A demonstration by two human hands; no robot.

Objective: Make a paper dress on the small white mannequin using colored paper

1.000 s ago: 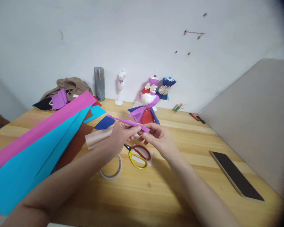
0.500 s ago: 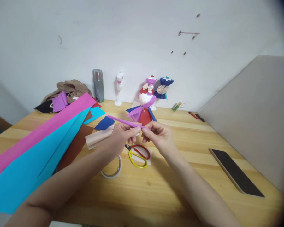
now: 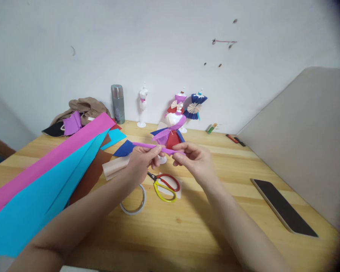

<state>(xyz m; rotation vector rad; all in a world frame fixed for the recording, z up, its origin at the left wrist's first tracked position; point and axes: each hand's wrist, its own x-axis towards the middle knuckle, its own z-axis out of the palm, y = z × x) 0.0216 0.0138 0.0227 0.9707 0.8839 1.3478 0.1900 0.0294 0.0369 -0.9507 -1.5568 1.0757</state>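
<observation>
A narrow folded strip of purple crepe paper (image 3: 167, 150) is stretched between my two hands above the table. My left hand (image 3: 144, 160) pinches it near the middle, and its free end sticks out to the left. At the strip's right end, my right hand (image 3: 194, 158) grips it between thumb and fingers. Just behind the hands stands a small mannequin (image 3: 174, 120) dressed in purple, blue and red paper; its base partly shows between them. Scissors (image 3: 166, 187) with one red and one yellow handle lie below the hands, over a pale paper piece. A roll of white tape (image 3: 144, 200) rests beside them.
Pink paper (image 3: 59, 155), blue paper (image 3: 45, 196) and brown paper (image 3: 89, 175) cover the left side. A thermos (image 3: 118, 105), a bare mannequin (image 3: 142, 107) and a dark blue-dressed mannequin (image 3: 197, 105) stand by the wall. A dark tablet-like slab (image 3: 285, 207) lies at right.
My hands have moved slightly apart and to the right hand's side, showing more of the purple strip between them. More of the near mannequin's base is visible.
</observation>
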